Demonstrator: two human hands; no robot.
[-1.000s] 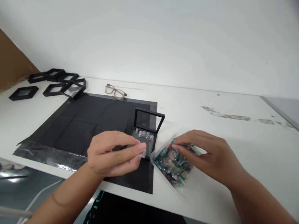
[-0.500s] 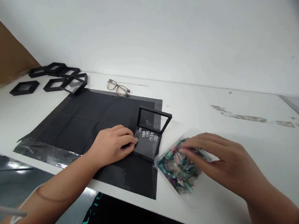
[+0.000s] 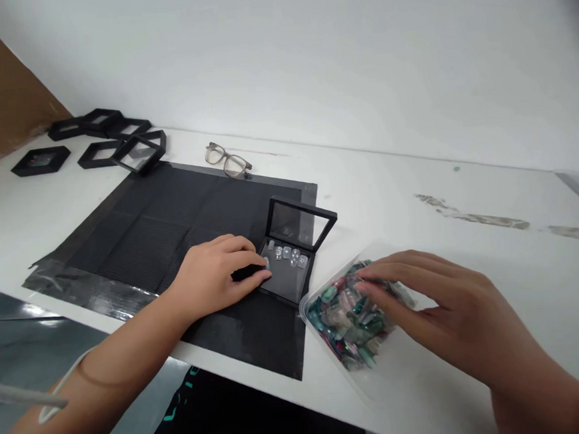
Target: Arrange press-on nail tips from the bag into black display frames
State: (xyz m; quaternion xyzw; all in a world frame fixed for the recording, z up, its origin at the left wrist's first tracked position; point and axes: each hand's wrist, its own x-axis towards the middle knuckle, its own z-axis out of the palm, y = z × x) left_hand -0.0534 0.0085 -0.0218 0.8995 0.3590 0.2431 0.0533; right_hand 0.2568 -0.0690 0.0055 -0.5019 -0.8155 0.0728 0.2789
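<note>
An open black display case (image 3: 290, 280) lies on the black mat, its lid with a clear window tilted up. Inside, a row of clear, decorated press-on nails (image 3: 287, 252) runs along the hinge side. My left hand (image 3: 218, 273) rests at the case's left edge, thumb and forefinger closed on a small pale press-on nail (image 3: 267, 263). A clear plastic box (image 3: 339, 367) to the right holds a heap of green, pink and clear press-on nails (image 3: 350, 319). Over it, my right hand (image 3: 437, 306) has thumb and forefinger pinched together; what is between them is unclear.
Several black frames (image 3: 137, 152) lie at the back left, some overlapping. A pair of glasses (image 3: 228, 160) sits behind the black mat (image 3: 163, 213). The white table (image 3: 394, 215) meets a white wall, and worn tape marks (image 3: 490, 221) show at the right.
The view has shifted slightly. My left thumb and forefinger have parted a little around the nail at the case's edge. My right hand stays over the box.
</note>
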